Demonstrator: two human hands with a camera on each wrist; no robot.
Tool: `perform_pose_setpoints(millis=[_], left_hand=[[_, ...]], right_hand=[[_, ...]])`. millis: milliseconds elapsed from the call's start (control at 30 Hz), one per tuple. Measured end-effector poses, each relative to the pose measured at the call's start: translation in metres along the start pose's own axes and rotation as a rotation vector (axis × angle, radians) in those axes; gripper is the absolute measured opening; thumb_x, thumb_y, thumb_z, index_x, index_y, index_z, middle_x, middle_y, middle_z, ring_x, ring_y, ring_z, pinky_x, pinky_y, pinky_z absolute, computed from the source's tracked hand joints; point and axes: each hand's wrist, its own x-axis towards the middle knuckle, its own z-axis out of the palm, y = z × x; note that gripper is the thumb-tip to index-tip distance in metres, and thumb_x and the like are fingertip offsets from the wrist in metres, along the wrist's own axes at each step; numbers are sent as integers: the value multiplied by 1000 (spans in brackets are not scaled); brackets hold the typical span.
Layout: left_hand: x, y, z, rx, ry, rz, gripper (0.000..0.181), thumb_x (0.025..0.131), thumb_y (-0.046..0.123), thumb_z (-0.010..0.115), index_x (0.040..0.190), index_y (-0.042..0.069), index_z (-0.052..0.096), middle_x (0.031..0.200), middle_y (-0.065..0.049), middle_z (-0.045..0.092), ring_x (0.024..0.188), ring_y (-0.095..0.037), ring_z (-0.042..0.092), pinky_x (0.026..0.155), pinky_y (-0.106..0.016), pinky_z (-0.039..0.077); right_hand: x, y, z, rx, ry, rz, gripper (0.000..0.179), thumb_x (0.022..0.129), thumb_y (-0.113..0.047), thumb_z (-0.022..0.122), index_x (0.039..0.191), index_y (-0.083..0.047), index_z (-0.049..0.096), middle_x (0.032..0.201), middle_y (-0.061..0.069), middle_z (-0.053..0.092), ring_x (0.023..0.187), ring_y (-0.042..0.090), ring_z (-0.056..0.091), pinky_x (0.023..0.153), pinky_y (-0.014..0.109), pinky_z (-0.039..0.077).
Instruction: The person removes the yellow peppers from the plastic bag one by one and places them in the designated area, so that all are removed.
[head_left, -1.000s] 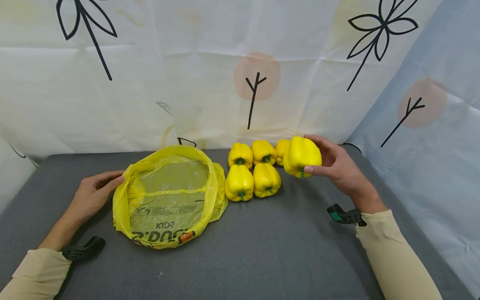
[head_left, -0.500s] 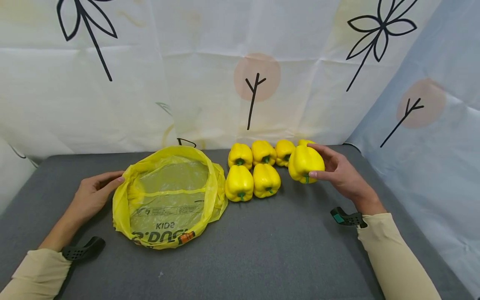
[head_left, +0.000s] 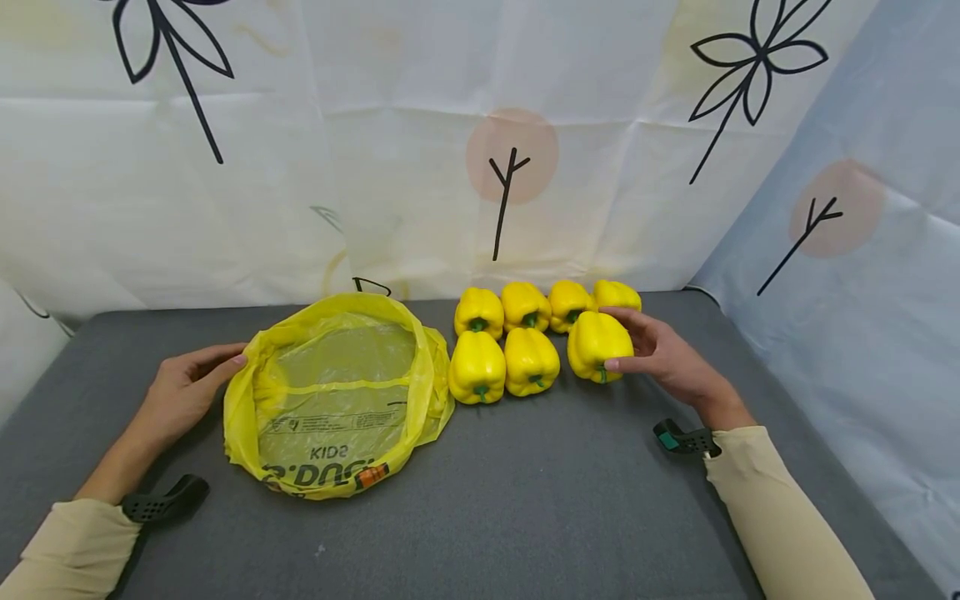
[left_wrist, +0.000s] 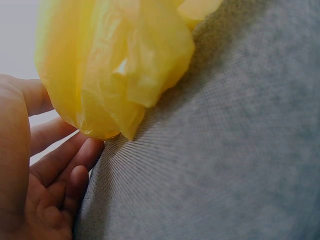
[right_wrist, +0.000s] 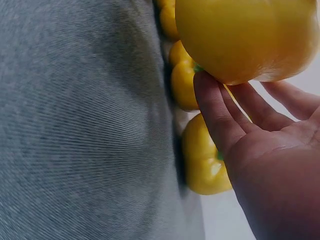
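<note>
My right hand holds a yellow bell pepper between thumb and fingers, stem end facing me. In the right wrist view the held bell pepper is large at the top, with fingers along its near side. It is right of two front-row bell peppers, before a back row of several more; whether it touches the table cannot be told. At the left, a yellow plastic bag lies with its mouth spread wide. My left hand pinches its left rim; the left wrist view shows fingers partly behind the bag.
A dark grey cloth-covered table lies under everything. Behind it hangs a pale patterned curtain, close to the back row of peppers. Another curtain runs along the right side. Dark straps sit on both wrists.
My right hand has moved the held pepper down toward the table, first slightly right and then back left. The back-row peppers behind it are now uncovered. My left hand and the bag stay put.
</note>
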Motion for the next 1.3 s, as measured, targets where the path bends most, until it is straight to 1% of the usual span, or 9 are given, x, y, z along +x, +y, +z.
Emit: perform_pose_setpoints(millis=[33, 100, 200, 233, 300, 600, 800, 1033, 1300], left_hand=[[0, 0, 0, -4, -1, 1, 50, 107, 36, 53, 142, 0, 57, 134, -21, 60, 102, 21, 38, 75, -10, 37], [-1, -1, -1, -17, 0, 8, 50, 107, 35, 54, 142, -1, 58, 130, -5, 63, 102, 21, 39, 75, -9, 38], [-2, -1, -2, -44, 2, 25, 49, 107, 33, 55, 141, -1, 58, 120, 20, 57, 103, 21, 41, 76, -6, 38], [-2, -1, -2, -52, 1, 30, 49, 107, 33, 55, 141, -1, 58, 117, 26, 54, 103, 21, 41, 76, -5, 37], [-3, -2, -2, -58, 2, 37, 49, 107, 32, 55, 141, -2, 57, 114, 31, 51, 103, 21, 41, 76, -5, 37], [-2, -2, -2, -57, -4, 24, 50, 107, 33, 54, 142, -2, 57, 115, 30, 51, 103, 20, 42, 75, -6, 38], [-2, -2, -1, -60, -2, 25, 49, 107, 33, 55, 142, -2, 57, 114, 29, 52, 103, 20, 42, 75, -6, 38], [-1, -3, -2, -62, 5, 36, 49, 107, 32, 56, 140, -3, 58, 113, 32, 52, 103, 20, 42, 76, -5, 38], [-1, -3, -1, -57, 0, 25, 49, 107, 33, 55, 141, -3, 57, 114, 30, 52, 102, 20, 42, 75, -6, 38]], right_hand=[[0, 1, 1, 1, -6, 2, 78, 95, -2, 69, 160, -3, 25, 154, 13, 36, 130, 15, 48, 98, 24, 48], [1, 3, 2, -2, -13, 4, 78, 95, -2, 69, 160, -4, 26, 154, 14, 36, 129, 15, 48, 98, 25, 48], [2, 4, 4, -7, -18, 3, 78, 95, -3, 70, 160, -3, 26, 155, 17, 36, 129, 13, 49, 97, 25, 49], [2, 4, 5, -10, -19, 2, 79, 94, -3, 70, 160, -3, 26, 155, 18, 35, 129, 13, 49, 97, 25, 49], [3, 5, 6, -12, -25, 1, 78, 94, -3, 71, 159, -3, 27, 156, 19, 34, 128, 12, 50, 97, 25, 49], [5, 10, 7, -7, -65, -7, 78, 95, -2, 69, 159, 0, 24, 157, 23, 32, 128, 9, 49, 97, 25, 49], [6, 14, 8, -4, -75, -3, 78, 96, -4, 68, 160, -2, 23, 158, 23, 30, 130, 9, 47, 98, 27, 49], [7, 15, 10, -13, -66, 18, 80, 96, -6, 70, 160, -2, 23, 159, 21, 29, 139, 29, 40, 96, 29, 51], [9, 15, 11, -18, -59, 31, 80, 96, -7, 69, 160, -2, 22, 159, 21, 28, 140, 36, 37, 96, 26, 49]])
